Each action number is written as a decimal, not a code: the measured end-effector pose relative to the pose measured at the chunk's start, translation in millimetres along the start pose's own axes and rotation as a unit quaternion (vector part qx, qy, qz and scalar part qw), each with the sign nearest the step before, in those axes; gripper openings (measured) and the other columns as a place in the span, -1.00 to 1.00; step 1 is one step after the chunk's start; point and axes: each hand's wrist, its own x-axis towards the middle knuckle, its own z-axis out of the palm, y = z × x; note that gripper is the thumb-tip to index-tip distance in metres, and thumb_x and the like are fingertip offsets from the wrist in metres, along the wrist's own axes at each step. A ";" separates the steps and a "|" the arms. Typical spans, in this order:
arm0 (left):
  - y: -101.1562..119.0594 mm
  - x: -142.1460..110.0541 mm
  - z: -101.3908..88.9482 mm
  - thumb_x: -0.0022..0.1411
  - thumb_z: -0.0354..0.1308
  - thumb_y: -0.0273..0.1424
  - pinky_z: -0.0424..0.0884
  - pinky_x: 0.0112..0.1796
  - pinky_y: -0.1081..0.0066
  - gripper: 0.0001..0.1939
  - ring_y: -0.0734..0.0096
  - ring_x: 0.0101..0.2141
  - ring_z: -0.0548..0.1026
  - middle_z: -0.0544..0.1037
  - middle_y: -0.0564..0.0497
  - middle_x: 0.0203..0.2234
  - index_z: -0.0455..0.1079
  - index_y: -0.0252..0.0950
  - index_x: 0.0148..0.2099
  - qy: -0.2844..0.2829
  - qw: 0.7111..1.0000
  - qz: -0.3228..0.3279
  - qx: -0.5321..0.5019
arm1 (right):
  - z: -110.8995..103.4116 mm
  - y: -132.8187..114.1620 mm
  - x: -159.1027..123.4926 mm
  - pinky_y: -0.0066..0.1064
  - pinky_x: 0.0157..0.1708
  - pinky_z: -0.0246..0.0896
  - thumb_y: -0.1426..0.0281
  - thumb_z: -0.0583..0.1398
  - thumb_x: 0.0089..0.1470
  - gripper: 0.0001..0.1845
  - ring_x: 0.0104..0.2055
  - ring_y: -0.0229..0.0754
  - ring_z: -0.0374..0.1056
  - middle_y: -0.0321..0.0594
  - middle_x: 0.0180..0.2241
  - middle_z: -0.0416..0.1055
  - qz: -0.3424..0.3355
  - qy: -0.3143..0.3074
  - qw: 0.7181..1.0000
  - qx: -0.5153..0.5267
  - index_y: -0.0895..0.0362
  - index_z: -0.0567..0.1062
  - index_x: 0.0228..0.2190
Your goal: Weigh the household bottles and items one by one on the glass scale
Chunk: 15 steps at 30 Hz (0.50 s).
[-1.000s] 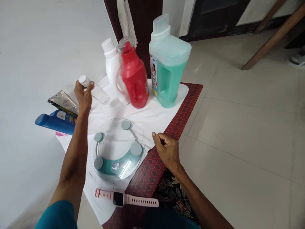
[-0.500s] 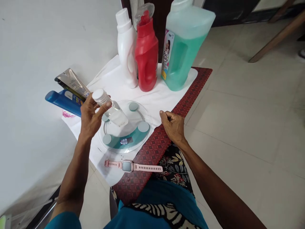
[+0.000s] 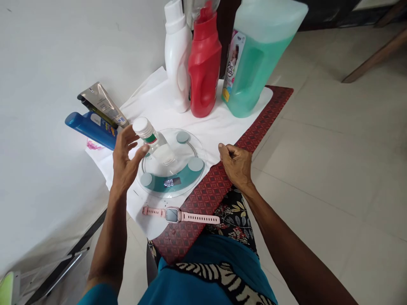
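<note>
A small clear bottle with a white cap and a green-and-red label stands on a round glass scale. My left hand is beside the bottle, its thumb and fingers apart and loosened from around it. The scale's teal band carries a lit display. My right hand rests at the table's red patterned edge, curled into a fist with nothing showing in it. In front of the scale lies a pink-strapped smartwatch.
White, red and green-liquid jugs stand at the back of the white cloth. A blue bottle and a silver tube lean against the wall at left. A wooden leg is at far right.
My left hand has brought the clear bottle from the back left onto the scale and let go of it. My right hand stays in a fist. The camera view has tilted down.
</note>
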 end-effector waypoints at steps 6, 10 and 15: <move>-24.9 -36.6 -10.8 0.45 0.25 0.20 0.63 0.19 -0.07 -0.43 -0.02 0.11 0.71 0.67 -0.17 0.13 0.49 -0.07 0.23 0.092 0.991 -0.095 -0.003 | -0.5 0.3 -0.5 -0.28 -0.43 -0.05 -0.12 0.17 0.43 -0.28 -0.54 -0.27 0.01 -0.37 -0.66 0.08 0.010 0.001 1.000 0.006 -0.01 0.15 -0.63; -29.0 -42.9 -1.8 0.36 0.39 0.14 0.60 0.20 -0.10 -0.35 -0.05 0.16 0.68 0.67 -0.19 0.15 0.45 -0.06 0.31 0.067 0.995 -0.078 -0.011 | -0.6 1.5 0.2 -0.29 -0.43 -0.04 -0.09 0.16 0.43 -0.29 -0.56 -0.28 0.03 -0.38 -0.67 0.09 0.012 -0.004 1.000 0.005 0.00 0.16 -0.63; -17.3 -31.2 25.6 0.12 0.62 0.05 0.55 0.27 -0.21 -0.15 -0.17 0.25 0.60 0.61 -0.19 0.27 0.44 -0.02 0.37 0.016 0.998 -0.020 0.056 | -1.4 2.2 0.2 -0.29 -0.44 -0.02 -0.06 0.17 0.42 -0.31 -0.57 -0.27 0.09 -0.37 -0.68 0.14 0.011 0.001 1.000 0.005 0.00 0.17 -0.64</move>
